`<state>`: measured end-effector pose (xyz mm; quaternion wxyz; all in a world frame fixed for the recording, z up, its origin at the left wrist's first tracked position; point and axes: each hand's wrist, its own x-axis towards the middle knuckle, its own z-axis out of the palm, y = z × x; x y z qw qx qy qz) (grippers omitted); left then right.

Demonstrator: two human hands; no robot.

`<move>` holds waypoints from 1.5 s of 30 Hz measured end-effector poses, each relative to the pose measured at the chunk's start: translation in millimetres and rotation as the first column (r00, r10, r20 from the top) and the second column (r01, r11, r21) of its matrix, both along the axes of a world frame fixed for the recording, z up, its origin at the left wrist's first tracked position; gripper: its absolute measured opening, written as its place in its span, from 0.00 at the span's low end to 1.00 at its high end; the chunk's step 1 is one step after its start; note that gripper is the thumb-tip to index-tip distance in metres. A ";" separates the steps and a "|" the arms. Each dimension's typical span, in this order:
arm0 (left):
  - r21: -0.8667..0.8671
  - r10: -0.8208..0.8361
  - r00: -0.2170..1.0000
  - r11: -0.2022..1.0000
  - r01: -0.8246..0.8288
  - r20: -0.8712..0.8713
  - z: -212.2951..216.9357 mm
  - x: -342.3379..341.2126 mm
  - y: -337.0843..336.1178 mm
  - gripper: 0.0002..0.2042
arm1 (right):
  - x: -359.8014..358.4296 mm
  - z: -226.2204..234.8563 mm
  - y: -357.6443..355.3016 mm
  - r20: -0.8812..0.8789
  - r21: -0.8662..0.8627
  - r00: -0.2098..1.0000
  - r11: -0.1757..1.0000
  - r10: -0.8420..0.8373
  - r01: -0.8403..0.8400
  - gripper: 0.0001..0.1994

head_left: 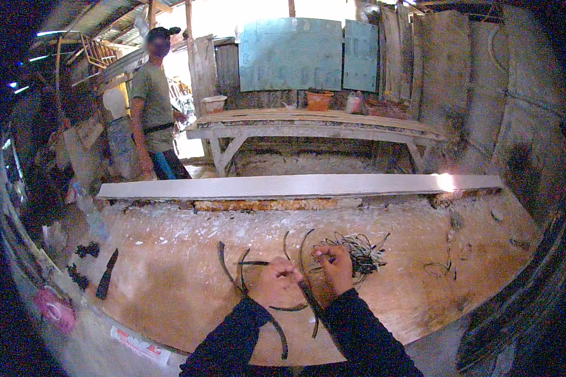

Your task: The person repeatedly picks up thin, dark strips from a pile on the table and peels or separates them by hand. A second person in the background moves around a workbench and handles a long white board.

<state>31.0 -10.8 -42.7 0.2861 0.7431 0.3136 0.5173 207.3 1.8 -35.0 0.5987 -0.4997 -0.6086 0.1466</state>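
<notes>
A dark flat strip is seen slanting between the hands, above the plywood tabletop; it appears gripped by the curled left hand. The right hand is bent nearly closed beside tangled strands; whether any is pinched cannot be told. The strip is best kept untwisted, clear of the tangle. Behind, a white bucket and orange tub are seen, contents indiscernible.

A rough, shed-like workshop: a stained worktable fills the foreground, a long wooden bench bearing an orange tub stands beyond it, and weathered panel walls and a sloping corrugated roof surround them.
</notes>
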 end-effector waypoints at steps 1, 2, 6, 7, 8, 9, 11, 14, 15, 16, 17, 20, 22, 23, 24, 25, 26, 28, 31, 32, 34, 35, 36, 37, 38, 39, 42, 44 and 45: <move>-0.212 0.051 0.997 0.977 -0.036 0.063 4.0 -5.4 1.6 0.07 | -1.9 3.8 -3.7 -0.019 -0.033 1.000 0.999 0.010 -0.011 0.04; -0.371 0.114 0.985 0.927 -0.060 0.126 8.9 -11.0 4.1 0.07 | -5.0 8.0 -8.4 -0.040 -0.065 0.999 0.998 0.020 -0.023 0.04; -0.390 0.347 0.937 0.869 -0.304 0.044 25.2 -29.7 8.9 0.08 | -13.5 27.4 -31.3 -0.250 -0.323 0.873 0.814 0.419 -0.483 0.06; -0.300 0.411 0.912 0.868 -0.397 -0.017 26.6 -33.2 8.9 0.07 | -18.6 31.1 -35.1 -0.297 -0.363 0.831 0.749 0.471 -0.554 0.05; -0.257 0.440 0.896 0.874 -0.412 0.061 26.7 -33.4 10.2 0.06 | -24.1 33.4 -40.4 -0.323 -0.326 0.763 0.691 0.560 -0.645 0.05; -0.215 0.461 0.876 0.878 -0.427 0.140 25.7 -32.2 12.2 0.05 | -29.1 35.6 -43.2 -0.324 -0.345 0.725 0.638 0.607 -0.688 0.05; -0.207 0.515 0.830 0.855 -0.476 0.217 21.7 -30.9 14.7 0.03 | -32.8 39.0 -48.2 -0.172 -0.265 0.652 0.602 0.739 -0.753 0.06; -0.318 0.544 0.794 0.829 -0.459 0.271 15.5 -29.1 17.6 0.03 | -36.4 41.4 -51.9 -0.152 -0.276 0.605 0.554 0.781 -0.785 0.06; -0.356 0.496 0.801 0.854 -0.380 0.335 14.0 -28.1 17.8 0.04 | -35.9 41.8 -53.1 -0.169 -0.280 0.607 0.552 0.777 -0.785 0.07; -0.388 0.449 0.799 0.873 -0.296 0.400 13.4 -27.3 17.8 0.04 | -35.7 42.3 -53.4 -0.185 -0.284 0.608 0.550 0.772 -0.785 0.07; -0.308 0.493 0.816 0.860 -0.406 0.302 13.4 -26.5 17.2 0.04 | -35.3 42.6 -53.6 -0.192 -0.281 0.599 0.541 0.777 -0.792 0.07; -0.074 0.587 0.805 0.810 -0.582 0.086 15.9 -23.0 11.2 0.04 | -34.6 42.9 -53.7 -0.184 -0.277 0.592 0.536 0.785 -0.797 0.07; -0.005 0.575 0.817 0.818 -0.576 0.037 20.5 -21.4 7.9 0.05 | -34.9 42.9 -54.1 -0.136 -0.283 0.610 0.560 0.780 -0.779 0.07; 0.010 0.576 0.817 0.817 -0.576 0.036 22.7 -19.9 6.5 0.05 | -34.9 43.2 -54.3 -0.140 -0.297 0.615 0.560 0.776 -0.774 0.07; 0.026 0.576 0.817 0.816 -0.577 0.034 24.5 -18.5 4.6 0.05 | -35.0 43.7 -54.5 -0.143 -0.310 0.620 0.560 0.772 -0.768 0.07; 0.042 0.576 0.817 0.815 -0.577 0.033 26.2 -17.1 3.3 0.06 | -34.9 44.3 -55.0 -0.147 -0.323 0.624 0.559 0.767 -0.763 0.06; 0.066 0.566 0.824 0.822 -0.566 0.019 27.6 -16.2 2.1 0.06 | -35.2 45.2 -55.0 -0.120 -0.304 0.633 0.578 0.765 -0.757 0.06; 0.110 0.546 0.838 0.833 -0.542 -0.009 28.1 -14.3 -0.7 0.06 | -35.3 46.9 -55.3 -0.064 -0.266 0.649 0.614 0.758 -0.743 0.06; 0.054 0.570 0.821 0.821 -0.568 -0.021 26.4 -12.0 -1.4 0.05 | -36.1 47.6 -56.4 -0.067 -0.282 0.669 0.630 0.740 -0.724 0.05; 0.043 0.558 0.829 0.829 -0.557 -0.029 25.4 -11.8 -1.0 0.05 | -36.3 47.2 -56.3 -0.033 -0.287 0.677 0.641 0.736 -0.712 0.05; -0.040 0.533 0.844 0.843 -0.536 -0.069 23.3 -11.7 0.1 0.04 | -36.7 45.0 -55.1 0.034 -0.296 0.687 0.664 0.726 -0.687 0.05; 0.035 0.524 0.851 0.852 -0.523 -0.029 22.0 -11.1 0.2 0.04 | -37.5 42.9 -54.8 -0.040 -0.247 0.697 0.669 0.716 -0.701 0.05; 0.049 0.512 0.859 0.858 -0.511 -0.014 20.3 -9.9 -0.1 0.04 | -39.1 40.3 -54.3 -0.114 -0.196 0.701 0.676 0.704 -0.711 0.06; 0.063 0.500 0.866 0.864 -0.499 0.000 18.9 -9.1 -0.4 0.03 | -39.7 37.6 -52.6 -0.188 -0.146 0.698 0.683 0.691 -0.716 0.06; 0.026 0.460 0.888 0.887 -0.460 0.004 18.1 -9.0 0.3 0.03 | -38.4 35.2 -49.4 -0.210 -0.183 0.737 0.714 0.643 -0.675 0.07; -0.011 0.419 0.908 0.908 -0.419 0.010 17.1 -8.6 0.8 0.02 | -36.0 32.3 -46.3 -0.229 -0.222 0.774 0.742 0.590 -0.632 0.07; -0.198 0.239 0.970 0.954 -0.223 0.056 13.7 -6.2 0.4 0.02 | -29.9 20.1 -35.8 -0.328 -0.237 0.853 0.839 0.405 -0.489 0.07; -0.345 0.100 0.990 0.937 -0.059 0.102 11.9 -4.1 -0.2 0.04 | -26.1 9.9 -25.4 -0.355 -0.230 0.893 0.900 0.276 -0.370 0.07; -0.415 0.033 0.991 0.909 0.024 0.128 11.2 -3.0 -1.4 0.04 | -24.4 5.2 -17.6 -0.340 -0.229 0.916 0.926 0.214 -0.301 0.07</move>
